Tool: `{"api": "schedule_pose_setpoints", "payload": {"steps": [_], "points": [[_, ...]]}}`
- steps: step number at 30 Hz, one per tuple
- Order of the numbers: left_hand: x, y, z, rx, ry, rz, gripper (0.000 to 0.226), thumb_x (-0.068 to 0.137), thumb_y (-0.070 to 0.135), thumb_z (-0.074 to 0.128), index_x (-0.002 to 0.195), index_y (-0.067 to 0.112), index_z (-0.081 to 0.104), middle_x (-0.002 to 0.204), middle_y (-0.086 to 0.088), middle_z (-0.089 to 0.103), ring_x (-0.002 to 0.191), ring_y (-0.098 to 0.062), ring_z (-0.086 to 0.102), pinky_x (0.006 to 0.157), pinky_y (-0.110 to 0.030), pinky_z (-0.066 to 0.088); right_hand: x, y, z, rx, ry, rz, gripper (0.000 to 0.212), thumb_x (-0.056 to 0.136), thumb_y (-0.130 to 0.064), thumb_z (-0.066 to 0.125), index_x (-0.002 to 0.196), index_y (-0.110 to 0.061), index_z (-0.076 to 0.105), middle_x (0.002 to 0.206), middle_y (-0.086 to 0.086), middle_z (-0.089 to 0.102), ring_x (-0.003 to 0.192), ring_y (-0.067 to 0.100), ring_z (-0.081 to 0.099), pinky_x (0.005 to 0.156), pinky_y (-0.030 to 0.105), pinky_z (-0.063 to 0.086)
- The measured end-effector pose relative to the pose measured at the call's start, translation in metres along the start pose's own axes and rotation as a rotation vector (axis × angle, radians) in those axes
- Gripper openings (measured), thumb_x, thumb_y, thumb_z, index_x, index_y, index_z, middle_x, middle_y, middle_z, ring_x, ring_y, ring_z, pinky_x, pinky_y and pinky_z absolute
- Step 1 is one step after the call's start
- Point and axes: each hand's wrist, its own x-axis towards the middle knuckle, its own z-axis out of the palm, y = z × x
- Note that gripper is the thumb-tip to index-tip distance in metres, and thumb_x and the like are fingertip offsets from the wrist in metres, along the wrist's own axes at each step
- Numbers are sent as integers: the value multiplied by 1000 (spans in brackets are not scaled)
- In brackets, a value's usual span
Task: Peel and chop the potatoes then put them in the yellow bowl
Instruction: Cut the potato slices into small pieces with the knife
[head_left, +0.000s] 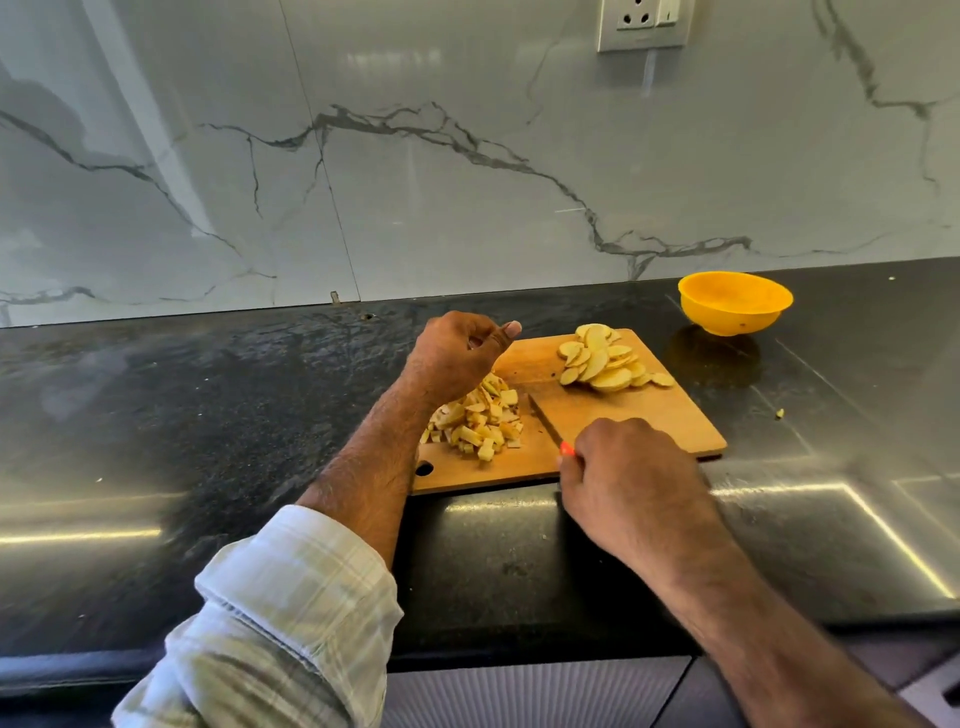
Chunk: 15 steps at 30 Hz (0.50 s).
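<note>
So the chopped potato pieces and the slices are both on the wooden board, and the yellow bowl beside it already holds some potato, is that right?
Not quite. The head view shows the yellow bowl holds no potato. The rest stands: the chopped potato pieces and the slices both lie on the wooden board, and the bowl stands beside it, off its far right corner.

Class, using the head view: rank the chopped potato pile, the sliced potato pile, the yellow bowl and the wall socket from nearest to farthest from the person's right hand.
From the right hand, which grips the knife:
1. Chopped potato pile, on the board's left, just beyond the blade.
2. Sliced potato pile, on the board's far right.
3. Yellow bowl, on the counter past the board.
4. Wall socket, high on the backsplash.
</note>
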Motion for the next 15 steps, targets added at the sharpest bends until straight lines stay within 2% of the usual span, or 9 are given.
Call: {"api": "schedule_pose_setpoints", "payload": {"steps": [2, 5, 7, 9, 11, 13, 15], "points": [[0, 0, 0, -9, 6, -7, 50, 100, 67, 54, 107, 24, 79, 99, 9, 74, 95, -8, 68, 86, -39, 60, 5, -2, 3, 22, 38, -13, 29, 99, -55, 54, 94, -27, 62, 81, -8, 59, 71, 8, 58, 59, 30, 54], [2, -1, 0, -13, 5, -6, 46, 101, 67, 53, 96, 28, 78, 90, 12, 72, 90, -10, 69, 85, -44, 62, 15, 11, -1, 68, 171, -61, 32, 99, -55, 57, 86, -28, 69, 68, -13, 58, 59, 4, 55, 48, 22, 37], [2, -2, 1, 14, -14, 16, 42, 100, 66, 55, 98, 31, 78, 97, 12, 74, 94, -9, 69, 89, -47, 62, 18, 24, 1, 95, 243, -70, 31, 99, -53, 59, 87, -28, 73, 61, -13, 58, 53, 3, 53, 45, 20, 31], [3, 0, 4, 71, -43, 47, 34, 98, 62, 61, 107, 34, 78, 107, 17, 73, 103, -7, 66, 97, -52, 58, 17, 37, 8, 125, 338, -42, 31, 98, -53, 60, 93, -27, 77, 61, -14, 59, 50, 4, 53, 43, 21, 35], [2, 6, 7, 146, -70, 73, 29, 95, 58, 70, 112, 36, 76, 107, 22, 68, 108, -6, 64, 106, -56, 50, 16, 46, 15, 230, 429, 2, 31, 97, -53, 63, 97, -27, 79, 62, -14, 62, 48, 4, 54, 43, 21, 38], [-1, 16, 9, 210, -90, 80, 31, 92, 55, 75, 116, 36, 75, 111, 21, 69, 113, -7, 62, 114, -55, 41, 18, 51, 18, 348, 495, 53, 29, 96, -51, 66, 98, -25, 80, 61, -13, 63, 48, 6, 56, 43, 23, 43], [-6, 29, 14, 308, -101, 98, 35, 91, 55, 76, 120, 36, 73, 118, 19, 70, 119, -9, 59, 116, -50, 31, 19, 54, 16, 397, 518, 102, 29, 96, -49, 66, 101, -24, 80, 62, -13, 64, 50, 6, 57, 44, 25, 46]]}}
